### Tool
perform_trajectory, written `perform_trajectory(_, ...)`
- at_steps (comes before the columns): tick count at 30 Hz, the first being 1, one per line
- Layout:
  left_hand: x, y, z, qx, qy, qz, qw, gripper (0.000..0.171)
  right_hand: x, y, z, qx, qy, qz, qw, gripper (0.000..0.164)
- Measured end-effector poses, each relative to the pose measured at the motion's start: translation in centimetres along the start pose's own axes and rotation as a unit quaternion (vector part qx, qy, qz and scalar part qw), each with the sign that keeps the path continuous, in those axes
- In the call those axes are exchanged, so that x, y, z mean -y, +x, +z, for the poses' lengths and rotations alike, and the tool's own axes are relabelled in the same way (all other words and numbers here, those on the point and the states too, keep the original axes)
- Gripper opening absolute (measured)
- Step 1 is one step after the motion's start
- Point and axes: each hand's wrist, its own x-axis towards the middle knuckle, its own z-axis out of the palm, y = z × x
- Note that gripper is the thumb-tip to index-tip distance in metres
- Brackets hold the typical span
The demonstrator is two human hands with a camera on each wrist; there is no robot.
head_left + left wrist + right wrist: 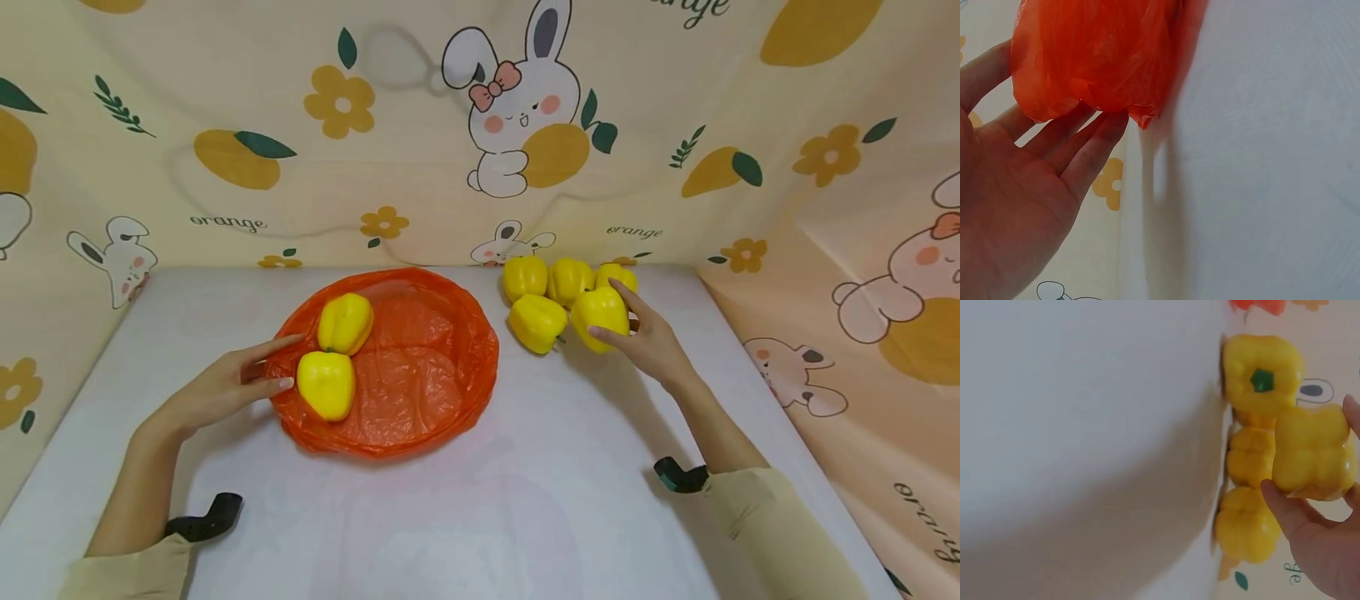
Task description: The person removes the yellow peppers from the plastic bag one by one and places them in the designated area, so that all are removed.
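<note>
seven yellow peppers [326,387] show, glossy, blocky and lobed. our right grip [651,337] pinches one between thumb and fingers, this held pepper [600,321] raised off the surface [480,517]; four clustered peppers [536,322] rest behind it and to its left. the other two lie at the left inside a thin, crinkled, orange-red plastic bag [427,375] with a rounded rim. our left grip [225,387] is released, fingers spread loosely against that bag's left side. a narrow gap separates rim from cluster; smooth white surface stretches broadly toward us, its back edge meeting printed cloth [412,167].
</note>
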Motion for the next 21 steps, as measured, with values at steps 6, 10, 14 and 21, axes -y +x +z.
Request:
perform_trajectory(6,0.2,0.1,0.1,0.003,0.0,0.001,1.0,0.068,-1.3,0.1,0.6,0.0,-0.018,-0.003,1.0,0.094)
perform_trajectory(10,0.4,0.1,0.1,0.002,-0.003,-0.005,1.0,0.07,-1.9,0.5,1.1,0.005,-0.034,0.012,0.999,0.097)
perform_trajectory(14,0.3,0.1,0.1,0.003,0.0,-0.006,1.0,0.07,-1.9,0.6,1.5,0.01,-0.046,0.03,0.998,0.099)
perform_trajectory(21,0.4,0.0,0.1,0.003,-0.007,-0.004,1.0,0.068,-1.7,0.8,2.0,0.008,-0.076,0.033,0.996,0.1)
